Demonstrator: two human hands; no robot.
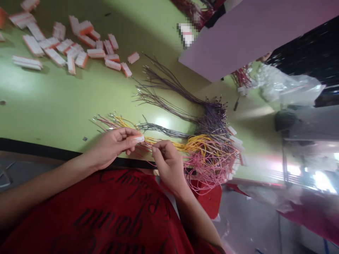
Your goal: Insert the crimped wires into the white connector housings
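Note:
My left hand (118,144) is closed around a small white-and-orange connector housing (139,139), which sticks out past the thumb and fingertips. Just to the right of it, my right hand (168,160) is pinched, thumb against bent index finger. Whatever lies in that pinch, possibly a thin wire end, is too small to make out. Behind both hands run yellow wires (197,146) and grey wires (164,129). Pink wires (201,165) pile up beside my right hand and hang over the table's front edge.
Many loose white-and-orange housings (54,56) lie scattered at the back left of the green table (53,106). Dark purple wires (212,114) spread across the middle. A pale purple panel (227,38) juts in from the back right, near a clear plastic bag (288,84). Below the table is a red stool (212,201).

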